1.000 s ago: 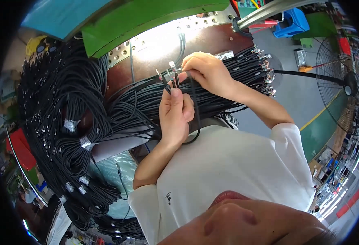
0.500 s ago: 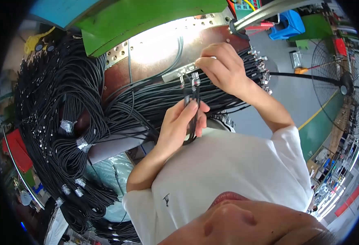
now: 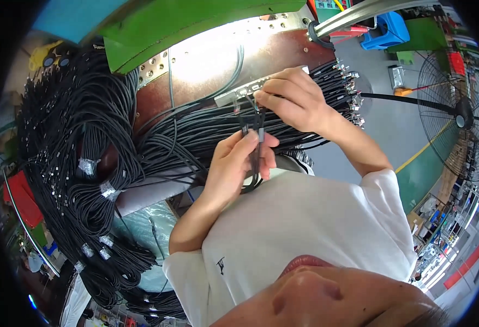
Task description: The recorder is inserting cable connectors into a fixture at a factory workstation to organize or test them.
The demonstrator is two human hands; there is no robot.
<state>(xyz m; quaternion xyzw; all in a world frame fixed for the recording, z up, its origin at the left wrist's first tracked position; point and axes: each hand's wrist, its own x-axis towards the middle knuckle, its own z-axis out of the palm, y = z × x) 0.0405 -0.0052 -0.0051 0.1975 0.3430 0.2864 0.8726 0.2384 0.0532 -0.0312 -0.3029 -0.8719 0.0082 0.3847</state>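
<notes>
My left hand (image 3: 234, 158) is closed around a few black cables (image 3: 257, 144) whose connector ends point up and away from me. Just above, my right hand (image 3: 294, 98) pinches at one of the cable ends; its fingertips hide most of that connector. Right beside these fingers lies a light metal strip (image 3: 228, 98) with a row of rectangular slots, partly covered by the right hand. Beneath both hands a thick bundle of black cables (image 3: 196, 133) runs across the bench, its metal-tipped connectors (image 3: 351, 90) gathered at the right end.
A green machine housing (image 3: 196, 27) overhangs the brown bench top (image 3: 157, 101) at the far side. Large coils of black cable (image 3: 103, 103) hang at the left, some tied with silvery wraps (image 3: 108, 191). A floor fan (image 3: 457, 117) and a blue stool (image 3: 384, 30) stand at the right.
My right hand has come down slightly from the slotted strip to the cable ends. The left hand keeps hold of the cables and has shifted a little left.
</notes>
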